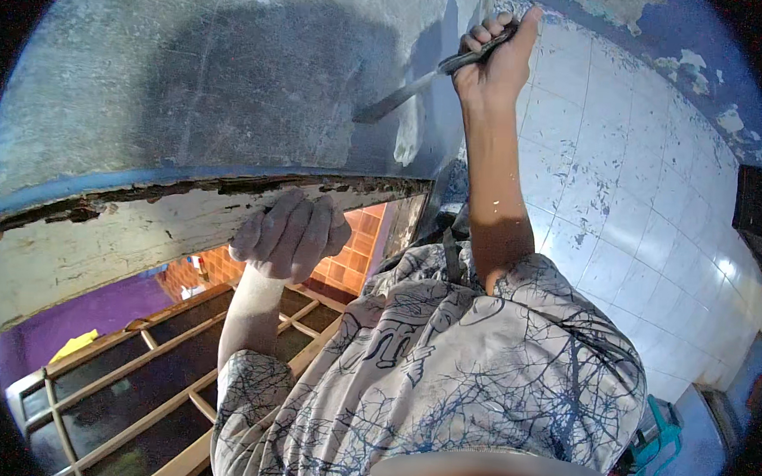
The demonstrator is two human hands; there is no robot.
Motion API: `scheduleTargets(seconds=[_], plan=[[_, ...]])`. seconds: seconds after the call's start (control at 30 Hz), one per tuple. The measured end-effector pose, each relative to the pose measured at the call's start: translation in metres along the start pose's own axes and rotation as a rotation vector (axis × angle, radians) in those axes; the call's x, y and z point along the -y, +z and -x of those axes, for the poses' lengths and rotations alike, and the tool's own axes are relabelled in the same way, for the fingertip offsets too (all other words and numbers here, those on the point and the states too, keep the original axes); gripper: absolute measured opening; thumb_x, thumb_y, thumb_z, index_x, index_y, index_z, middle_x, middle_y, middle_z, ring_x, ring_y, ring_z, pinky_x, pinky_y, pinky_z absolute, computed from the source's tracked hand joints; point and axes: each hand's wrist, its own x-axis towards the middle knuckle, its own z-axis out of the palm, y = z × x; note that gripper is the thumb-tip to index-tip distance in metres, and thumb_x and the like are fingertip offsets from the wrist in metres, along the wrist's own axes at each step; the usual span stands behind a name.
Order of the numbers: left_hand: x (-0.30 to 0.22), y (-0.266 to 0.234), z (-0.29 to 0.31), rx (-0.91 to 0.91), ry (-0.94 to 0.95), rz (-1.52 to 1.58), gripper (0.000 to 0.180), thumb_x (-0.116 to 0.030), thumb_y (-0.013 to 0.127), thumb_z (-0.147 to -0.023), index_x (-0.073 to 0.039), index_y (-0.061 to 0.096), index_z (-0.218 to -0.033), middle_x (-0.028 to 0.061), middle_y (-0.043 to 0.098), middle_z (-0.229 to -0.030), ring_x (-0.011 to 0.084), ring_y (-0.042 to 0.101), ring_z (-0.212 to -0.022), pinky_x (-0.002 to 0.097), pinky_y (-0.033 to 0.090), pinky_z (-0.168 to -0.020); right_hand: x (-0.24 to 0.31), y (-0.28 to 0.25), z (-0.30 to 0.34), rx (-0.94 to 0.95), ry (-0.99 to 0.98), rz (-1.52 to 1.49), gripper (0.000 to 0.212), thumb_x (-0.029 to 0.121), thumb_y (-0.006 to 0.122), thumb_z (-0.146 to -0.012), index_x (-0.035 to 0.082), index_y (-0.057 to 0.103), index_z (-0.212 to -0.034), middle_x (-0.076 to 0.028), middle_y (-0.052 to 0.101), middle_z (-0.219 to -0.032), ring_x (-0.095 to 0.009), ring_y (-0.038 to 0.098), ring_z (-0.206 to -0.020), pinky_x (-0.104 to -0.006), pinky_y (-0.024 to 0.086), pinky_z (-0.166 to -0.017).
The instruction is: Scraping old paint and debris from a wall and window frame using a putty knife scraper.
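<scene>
A scraper (406,95) with a dark handle and a long flat blade is held in my right hand (501,59), fingers wrapped round the handle. Its blade tip is at the grey, scuffed wall (268,86), where shadows fall; I cannot tell whether it touches. Lower and to the left, my dust-covered left hand (291,233) curls its fingers over a worn, cream-painted wooden beam (140,234). The beam's upper edge is broken and rotten, with a blue painted strip (64,195) of wall running along it.
Beyond the beam are a wooden lattice frame with dark panes (132,389), a purple wall (93,313) and orange tiles (359,250). On the right spreads a white tiled surface (624,208) with paint flecks. A teal object (659,446) lies at the lower right.
</scene>
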Motion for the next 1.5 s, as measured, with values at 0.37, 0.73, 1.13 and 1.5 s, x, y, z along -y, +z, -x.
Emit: scheduleTargets(seconds=[0.37, 0.73, 1.13, 1.5], plan=[[0.0, -0.003, 0.003, 0.039, 0.007, -0.065, 0.006, -0.027, 0.053, -0.075, -0.022, 0.052, -0.072, -0.0104, 0.057, -0.057, 0.0038, 0.059, -0.069, 0.0289, 0.025, -0.076, 0.021, -0.029, -0.038, 0.296, 0.066, -0.163, 0.029, 0.022, 0.051, -0.085, 0.013, 0.038, -0.061, 0.006, 0.028, -0.047, -0.005, 0.025, -0.039, -0.0185, 0.024, -0.035], [0.002, -0.006, 0.005, 0.078, 0.02, -0.031, 0.005, -0.025, 0.055, -0.073, -0.021, 0.052, -0.073, -0.0104, 0.058, -0.058, 0.005, 0.059, -0.069, 0.0272, 0.026, -0.072, 0.003, -0.013, -0.019, 0.242, 0.075, -0.199, 0.035, 0.015, 0.048, -0.081, 0.017, 0.029, -0.052, 0.006, 0.025, -0.044, -0.006, 0.02, -0.035, -0.0215, 0.02, -0.032], [0.002, -0.01, -0.005, 0.086, 0.021, -0.03, 0.01, -0.021, 0.056, -0.072, -0.019, 0.055, -0.062, -0.0095, 0.058, -0.056, 0.005, 0.059, -0.067, 0.0214, 0.034, -0.061, 0.003, -0.005, -0.009, 0.117, 0.018, 0.007, 0.035, 0.015, 0.047, -0.082, 0.016, 0.026, -0.054, 0.005, 0.021, -0.046, -0.008, 0.016, -0.037, -0.0233, 0.017, -0.034], [0.006, 0.0, 0.005, 0.017, 0.026, -0.033, 0.013, -0.024, 0.052, -0.074, -0.021, 0.053, -0.061, -0.0097, 0.057, -0.056, 0.0046, 0.059, -0.068, 0.0281, 0.027, -0.075, 0.011, -0.025, -0.027, 0.184, 0.05, -0.014, 0.025, 0.017, 0.05, -0.081, 0.013, 0.035, -0.061, 0.005, 0.022, -0.047, -0.007, 0.021, -0.039, -0.0224, 0.018, -0.037]])
